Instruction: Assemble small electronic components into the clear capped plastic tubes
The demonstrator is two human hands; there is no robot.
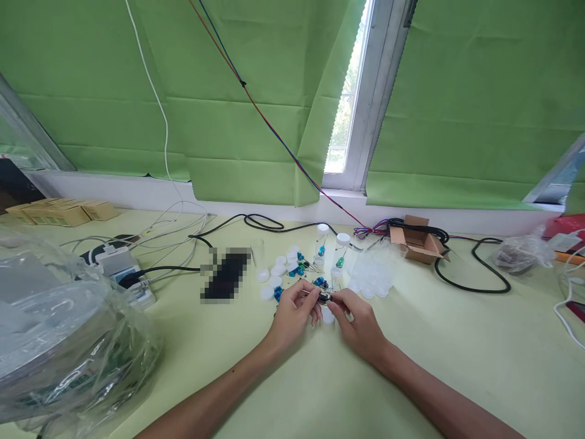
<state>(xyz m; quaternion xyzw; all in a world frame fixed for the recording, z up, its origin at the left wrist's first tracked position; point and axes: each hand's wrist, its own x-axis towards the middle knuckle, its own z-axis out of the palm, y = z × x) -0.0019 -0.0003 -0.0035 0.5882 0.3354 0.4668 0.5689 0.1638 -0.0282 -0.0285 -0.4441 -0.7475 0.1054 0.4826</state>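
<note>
Over the middle of the table, my left hand [295, 308] and my right hand [359, 314] meet, fingers pinched on a small dark part [324, 297]. It has light metallic bits at its end, but its exact kind is too small to make out. Just behind the fingers lie small blue parts [321, 282] with thin wire leads. More blue parts [297, 268] lie farther left among white round caps [280, 268]. Two clear tubes stand behind, one with a blue part [322, 250] inside and one with a green part [340, 262]. A white cap [328, 315] sits below my fingers.
Clear empty tubes [372, 271] lie to the right, near an open cardboard box [415, 241]. A pixelated dark object [227, 274] is at left. Plastic-wrapped equipment [68, 335] fills the left front. A power strip [123, 274] and black cables [475, 286] lie around.
</note>
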